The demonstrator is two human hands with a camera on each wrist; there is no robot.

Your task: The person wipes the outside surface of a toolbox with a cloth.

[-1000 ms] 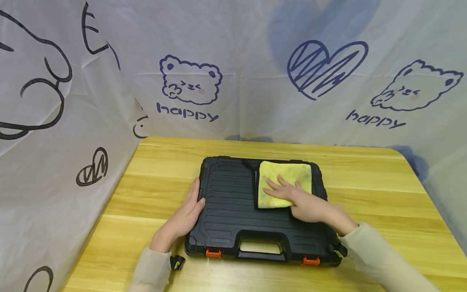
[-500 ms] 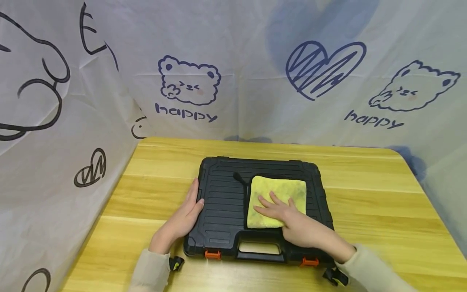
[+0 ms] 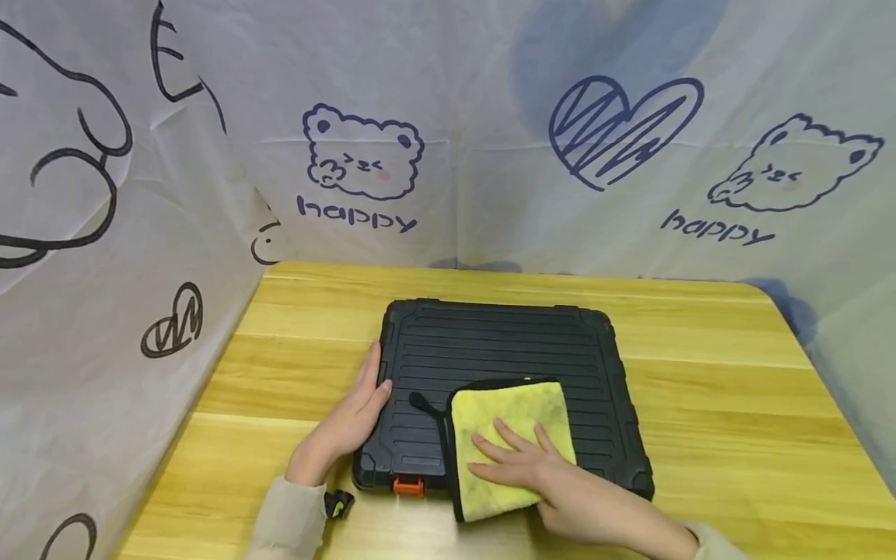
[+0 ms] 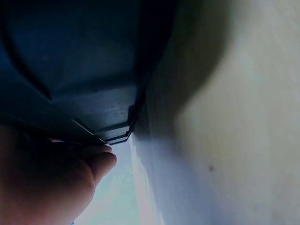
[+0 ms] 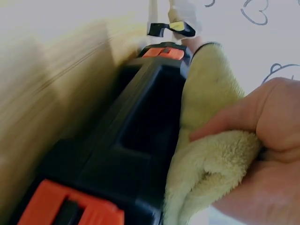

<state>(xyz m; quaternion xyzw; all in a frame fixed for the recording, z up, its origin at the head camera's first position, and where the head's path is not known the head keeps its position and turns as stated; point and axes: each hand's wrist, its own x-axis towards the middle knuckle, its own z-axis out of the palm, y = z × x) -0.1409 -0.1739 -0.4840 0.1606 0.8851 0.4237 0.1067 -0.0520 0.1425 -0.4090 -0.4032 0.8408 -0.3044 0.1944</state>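
Note:
On the wooden table lies a black ribbed plastic tool case (image 3: 504,342), its handle side toward me. My left hand (image 3: 350,416) rests against the case's left side, fingers straight along it and thumb at the top edge. My right hand (image 3: 525,470) presses a yellow cloth (image 3: 511,408) with black trim onto the front of the lid, fingers spread. The cloth covers most of the handle and overhangs the front edge. In the right wrist view a fold of cloth bulges beside the hand, and an orange latch (image 5: 70,206) shows below.
The wooden tabletop (image 3: 721,404) surrounds the case. A white sheet with drawn bears and hearts (image 3: 626,132) hangs behind and to the left. A black strap (image 3: 339,504) is at my left wrist. Another orange latch (image 3: 409,487) sits at the case's front left.
My right hand has slid the yellow cloth from the lid's upper right toward me and leftward, over the handle and front edge. My left hand and the case have stayed put.

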